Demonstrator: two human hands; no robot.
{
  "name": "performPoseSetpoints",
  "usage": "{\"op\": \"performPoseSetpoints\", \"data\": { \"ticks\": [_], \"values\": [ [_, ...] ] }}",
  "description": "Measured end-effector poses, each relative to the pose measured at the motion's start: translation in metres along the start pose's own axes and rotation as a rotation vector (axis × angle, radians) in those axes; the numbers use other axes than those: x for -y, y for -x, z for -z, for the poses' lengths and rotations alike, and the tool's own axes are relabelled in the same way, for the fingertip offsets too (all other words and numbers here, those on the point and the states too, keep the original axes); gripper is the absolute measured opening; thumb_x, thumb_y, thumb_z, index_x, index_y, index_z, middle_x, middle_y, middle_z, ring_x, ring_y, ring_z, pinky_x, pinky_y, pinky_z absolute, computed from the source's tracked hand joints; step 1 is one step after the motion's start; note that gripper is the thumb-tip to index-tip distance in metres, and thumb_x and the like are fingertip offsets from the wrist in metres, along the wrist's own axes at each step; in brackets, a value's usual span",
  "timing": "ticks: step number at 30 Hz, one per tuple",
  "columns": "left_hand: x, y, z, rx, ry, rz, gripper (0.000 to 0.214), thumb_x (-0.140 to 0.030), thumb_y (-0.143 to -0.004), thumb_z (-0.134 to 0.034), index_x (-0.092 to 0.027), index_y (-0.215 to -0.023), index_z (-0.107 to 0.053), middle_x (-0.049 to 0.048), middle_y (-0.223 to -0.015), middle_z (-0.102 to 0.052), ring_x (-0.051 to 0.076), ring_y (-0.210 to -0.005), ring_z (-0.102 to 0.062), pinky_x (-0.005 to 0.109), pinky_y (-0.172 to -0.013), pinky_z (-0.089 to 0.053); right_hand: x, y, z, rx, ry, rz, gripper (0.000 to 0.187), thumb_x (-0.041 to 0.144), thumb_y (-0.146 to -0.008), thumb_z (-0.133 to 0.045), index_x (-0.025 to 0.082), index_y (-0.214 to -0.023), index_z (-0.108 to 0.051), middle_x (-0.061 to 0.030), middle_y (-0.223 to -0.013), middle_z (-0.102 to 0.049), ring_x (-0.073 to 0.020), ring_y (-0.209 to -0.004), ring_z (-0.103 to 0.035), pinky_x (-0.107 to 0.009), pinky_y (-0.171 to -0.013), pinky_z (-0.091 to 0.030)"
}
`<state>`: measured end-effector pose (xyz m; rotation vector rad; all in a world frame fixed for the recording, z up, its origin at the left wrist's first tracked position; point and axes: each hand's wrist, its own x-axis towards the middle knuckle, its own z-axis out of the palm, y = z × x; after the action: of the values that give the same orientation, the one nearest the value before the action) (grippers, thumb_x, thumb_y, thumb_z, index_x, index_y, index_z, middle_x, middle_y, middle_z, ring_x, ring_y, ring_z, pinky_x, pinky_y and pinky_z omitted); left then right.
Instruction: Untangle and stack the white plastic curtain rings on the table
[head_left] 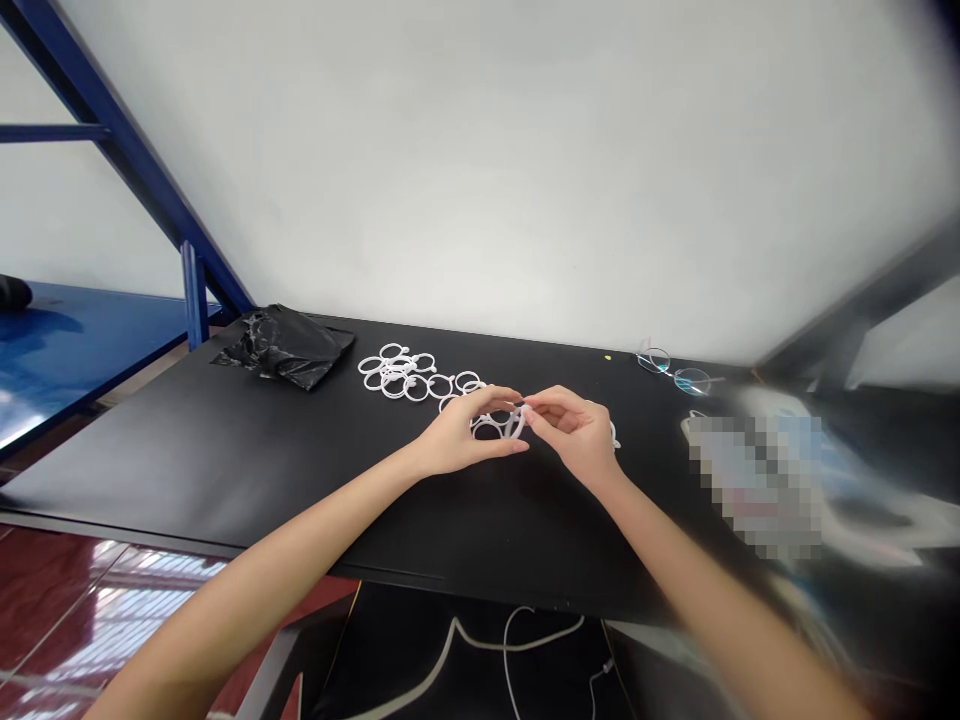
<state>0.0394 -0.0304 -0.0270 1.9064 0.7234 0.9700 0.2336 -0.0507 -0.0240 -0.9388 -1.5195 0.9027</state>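
Above the black table, a white plastic ring (516, 424) stands upright between my two hands. My right hand (571, 428) pinches its upper edge with thumb and fingertips. Curved round the same ring, my left hand (474, 430) has its thumb below and its fingers above, the fingertips meeting those of my right hand. Several similar white rings (416, 387), with small knobs on their rims, lie in a loose heap behind and to the left of my left hand, which partly hides some. Part of another white piece (616, 437) shows beside my right wrist.
On the black table (225, 470), a crumpled black plastic bag (289, 345) lies at the back left. Eyeglasses (691, 381) rest near the wall at right. A blurred clear plastic package (862, 500) is farther right. White cables (450, 650) hang below the front edge.
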Motion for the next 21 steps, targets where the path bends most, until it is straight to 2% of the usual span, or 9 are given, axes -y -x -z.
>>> {"op": "performPoseSetpoints", "data": {
  "ticks": [3,7,16,19,21],
  "values": [
    [0.003,0.000,-0.005,-0.004,0.151,0.030,0.042,-0.031,-0.079,-0.074,-0.019,-0.117,-0.060,0.0088,-0.113,-0.068,0.023,-0.105,-0.067,0.040,-0.098,-0.053,0.000,0.002,-0.005,0.006,-0.072,-0.022,0.012,0.032,-0.078,-0.075,0.023,-0.085,-0.072,-0.0027,-0.088,-0.067,-0.0182,-0.079,-0.070,-0.035,-0.078,-0.061],
    [0.007,-0.001,0.000,0.011,0.161,0.074,0.038,-0.035,-0.078,-0.074,-0.017,-0.111,-0.064,0.0083,-0.109,-0.069,0.024,-0.100,-0.068,0.035,-0.081,-0.060,-0.001,0.000,-0.004,0.046,-0.104,-0.087,0.014,0.033,-0.075,-0.078,0.022,-0.082,-0.074,-0.0031,-0.086,-0.068,-0.0191,-0.080,-0.070,-0.035,-0.078,-0.061],
    [0.006,-0.001,0.006,0.037,0.034,0.053,0.034,-0.040,-0.079,-0.072,-0.018,-0.105,-0.068,0.0054,-0.099,-0.073,0.022,-0.092,-0.070,0.034,-0.083,-0.058,-0.002,-0.003,-0.001,0.095,-0.131,-0.189,0.016,0.036,-0.071,-0.081,0.021,-0.074,-0.076,-0.0034,-0.080,-0.070,-0.0191,-0.077,-0.069,-0.038,-0.077,-0.060],
    [0.005,-0.001,0.007,-0.019,-0.106,0.020,0.037,-0.041,-0.077,-0.075,-0.017,-0.104,-0.067,0.0059,-0.097,-0.073,0.021,-0.090,-0.070,0.033,-0.082,-0.057,-0.002,-0.007,0.008,0.123,-0.046,-0.185,0.023,0.038,-0.072,-0.080,0.021,-0.086,-0.076,-0.0059,-0.087,-0.073,-0.0222,-0.084,-0.071,-0.041,-0.082,-0.059],
    [0.008,-0.002,0.010,-0.059,-0.311,-0.041,0.036,-0.040,-0.078,-0.075,-0.017,-0.104,-0.067,0.0070,-0.098,-0.072,0.022,-0.091,-0.068,0.035,-0.083,-0.054,-0.003,-0.012,0.021,0.068,0.118,-0.123,0.032,0.040,-0.072,-0.079,0.021,-0.097,-0.074,-0.0073,-0.095,-0.073,-0.0245,-0.091,-0.070,-0.043,-0.087,-0.057]
  ]
}}
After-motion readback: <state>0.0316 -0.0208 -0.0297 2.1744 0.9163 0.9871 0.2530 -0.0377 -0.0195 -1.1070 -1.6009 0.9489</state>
